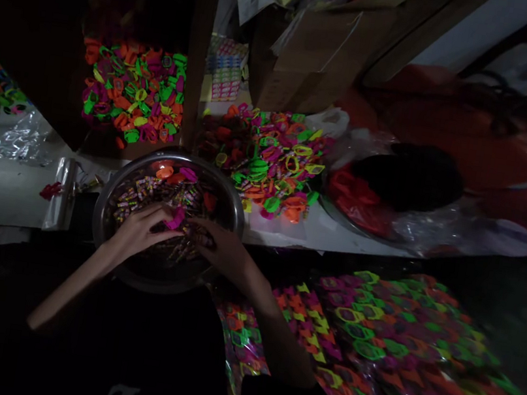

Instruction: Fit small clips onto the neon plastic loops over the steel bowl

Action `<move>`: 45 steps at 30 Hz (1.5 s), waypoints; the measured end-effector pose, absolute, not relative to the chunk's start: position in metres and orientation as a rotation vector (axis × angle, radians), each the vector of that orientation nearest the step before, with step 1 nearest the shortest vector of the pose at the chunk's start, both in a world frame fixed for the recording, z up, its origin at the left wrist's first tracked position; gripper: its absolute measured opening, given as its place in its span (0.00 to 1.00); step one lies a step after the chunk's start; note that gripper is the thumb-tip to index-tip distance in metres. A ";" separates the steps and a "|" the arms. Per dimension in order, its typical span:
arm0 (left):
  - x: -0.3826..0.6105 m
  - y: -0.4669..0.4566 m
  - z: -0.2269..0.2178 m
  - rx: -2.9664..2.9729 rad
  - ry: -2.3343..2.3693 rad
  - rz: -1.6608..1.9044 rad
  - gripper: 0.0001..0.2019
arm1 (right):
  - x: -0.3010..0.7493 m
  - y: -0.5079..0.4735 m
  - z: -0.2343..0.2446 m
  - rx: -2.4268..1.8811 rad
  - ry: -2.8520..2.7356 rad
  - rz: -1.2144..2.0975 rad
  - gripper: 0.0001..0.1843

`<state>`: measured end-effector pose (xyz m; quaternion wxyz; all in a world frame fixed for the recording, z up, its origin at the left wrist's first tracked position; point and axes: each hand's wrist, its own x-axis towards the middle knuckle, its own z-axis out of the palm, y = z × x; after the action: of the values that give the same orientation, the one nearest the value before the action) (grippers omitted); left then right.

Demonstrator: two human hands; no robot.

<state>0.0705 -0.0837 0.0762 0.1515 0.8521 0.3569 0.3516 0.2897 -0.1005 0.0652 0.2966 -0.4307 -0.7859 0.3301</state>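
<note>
Both my hands are inside a round metal bowl point(110, 194) that sits at the near edge of a white table. The bowl holds several small wrapped pieces point(146, 190) and a few orange and pink plastic pieces. My left hand point(142, 232) pinches a pink plastic piece point(175, 217) between its fingertips. My right hand point(221, 248) lies just to the right of it, fingers curled down into the wrapped pieces; what they hold is hidden.
Piles of neon plastic rings lie behind the bowl point(133, 92) and to its right point(274, 156). Packed sheets of coloured pieces point(394, 349) lie at the lower right. A cardboard box point(315, 53) stands at the back. Crumpled clear plastic point(21, 141) lies at the left.
</note>
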 end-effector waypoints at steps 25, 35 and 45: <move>0.074 -0.096 0.091 2.806 0.963 0.792 0.08 | 0.297 -0.111 0.071 -0.840 -2.146 0.675 0.21; 0.074 -0.101 0.084 2.736 0.997 0.769 0.06 | 0.288 -0.115 0.068 -0.843 -2.066 0.779 0.20; 0.072 -0.094 0.069 2.509 1.019 0.600 0.08 | 0.287 -0.103 0.064 -1.037 -2.062 0.992 0.12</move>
<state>0.0718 -0.0941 0.0689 0.1829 0.8893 0.3611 0.2128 0.2865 -0.1033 0.0643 0.3095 -0.3927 -0.7804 0.3753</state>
